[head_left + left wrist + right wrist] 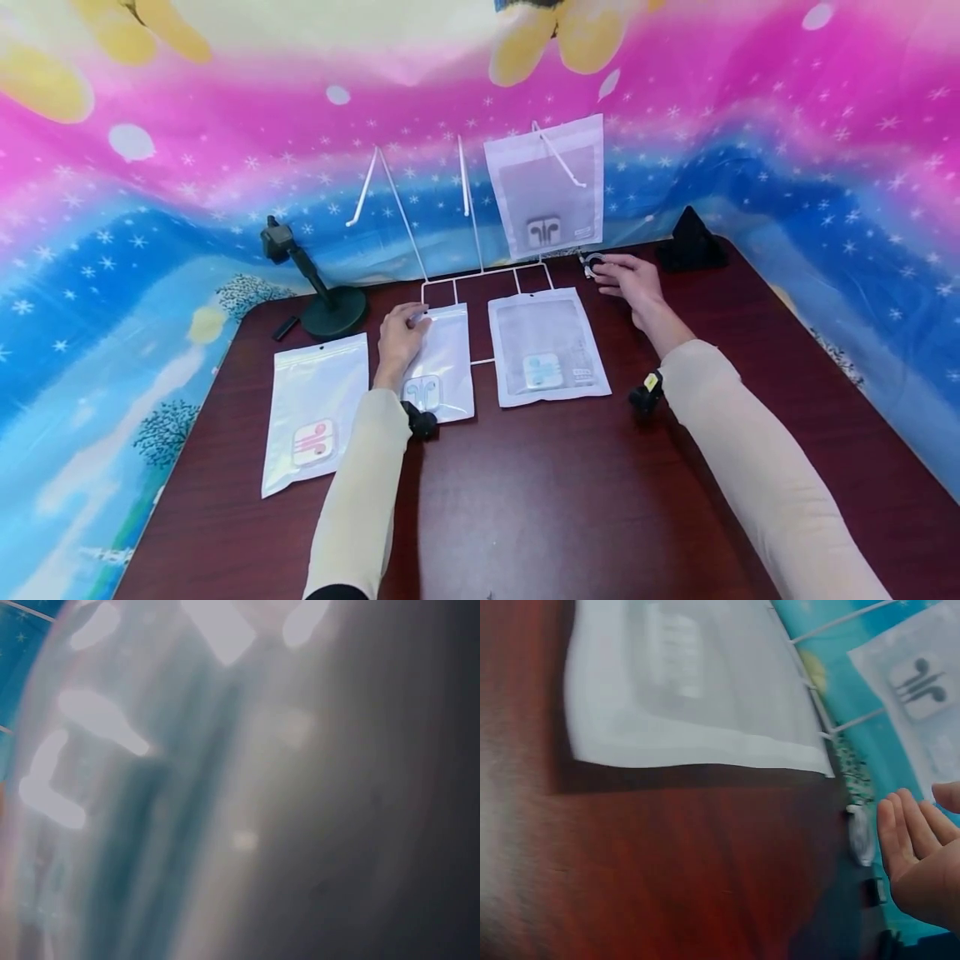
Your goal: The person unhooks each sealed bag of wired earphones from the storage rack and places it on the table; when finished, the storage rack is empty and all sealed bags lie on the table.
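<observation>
1. The left hand (401, 335) lies flat on the middle pouch (442, 367), a glossy zip bag with white earphones showing near its bottom edge. Its fingers are straight and press near the top of the bag, by the base of the white wire rack (480, 275).
2. The right hand (630, 282) reaches to the far right of the rack base, fingers loosely extended over a small coiled white cable (592, 264) on the dark red table (570, 500). The right wrist view shows an open palm (922, 855) just beside a small white piece; whether the fingertips already touch it is hard to tell.
3. The two hands are well apart, neither clamped on anything.
4. Two more pouches lie flat: a pink-earphone pouch (315, 412) at the left and a blue-earphone pouch (547, 346) between the hands. A fourth, the hanging pouch (546, 187), sits on the rack's right hook.
5. The left wrist view is a blur of glare, so it adds nothing about the grip.
6. To do this step well, I would keep the left palm steady so the slick bag does not slide, then pinch the cable by its coil rather than a loose end so it stays wound.
7. Bring it over low, clear of the rack wires.
</observation>
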Action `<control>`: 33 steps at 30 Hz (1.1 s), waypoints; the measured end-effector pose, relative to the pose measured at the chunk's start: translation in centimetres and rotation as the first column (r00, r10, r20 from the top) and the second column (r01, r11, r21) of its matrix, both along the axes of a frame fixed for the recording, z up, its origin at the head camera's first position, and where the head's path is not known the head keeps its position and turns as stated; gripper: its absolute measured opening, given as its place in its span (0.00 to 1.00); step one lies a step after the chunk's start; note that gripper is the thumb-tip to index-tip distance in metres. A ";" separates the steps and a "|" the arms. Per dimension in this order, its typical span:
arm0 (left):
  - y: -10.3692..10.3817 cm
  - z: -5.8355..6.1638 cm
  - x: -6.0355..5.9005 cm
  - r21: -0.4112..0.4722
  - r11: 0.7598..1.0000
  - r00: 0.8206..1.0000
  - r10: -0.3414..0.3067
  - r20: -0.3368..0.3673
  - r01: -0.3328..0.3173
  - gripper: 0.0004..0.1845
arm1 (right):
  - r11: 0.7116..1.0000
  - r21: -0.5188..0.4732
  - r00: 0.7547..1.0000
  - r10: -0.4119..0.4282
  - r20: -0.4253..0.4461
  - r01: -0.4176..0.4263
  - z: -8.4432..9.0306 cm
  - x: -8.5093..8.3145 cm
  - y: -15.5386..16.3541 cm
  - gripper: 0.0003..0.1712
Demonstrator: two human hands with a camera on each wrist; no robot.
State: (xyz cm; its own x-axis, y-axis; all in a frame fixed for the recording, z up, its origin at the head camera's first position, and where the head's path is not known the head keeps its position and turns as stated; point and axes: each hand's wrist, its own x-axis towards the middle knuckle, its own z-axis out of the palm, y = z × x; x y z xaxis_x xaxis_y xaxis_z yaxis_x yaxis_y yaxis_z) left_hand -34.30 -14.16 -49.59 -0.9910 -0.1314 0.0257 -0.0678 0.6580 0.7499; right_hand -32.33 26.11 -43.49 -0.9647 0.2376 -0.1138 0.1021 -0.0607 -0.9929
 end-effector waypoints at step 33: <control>-0.1 -0.1 -0.1 0.011 1.000 1.000 -0.001 -0.003 0.001 0.19 | 1.000 -0.008 0.983 -0.007 -0.181 0.006 15.9 -2.8 -1.4 0.27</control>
State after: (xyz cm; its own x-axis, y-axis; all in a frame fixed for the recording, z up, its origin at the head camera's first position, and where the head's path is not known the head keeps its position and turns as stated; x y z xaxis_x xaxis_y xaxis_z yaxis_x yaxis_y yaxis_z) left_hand -34.36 -14.29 -49.71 -0.9910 -0.1307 0.0273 -0.0648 0.6495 0.7576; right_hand -35.12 24.72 -27.61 -0.9679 0.2437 0.0612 -0.0799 -0.0678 -0.9945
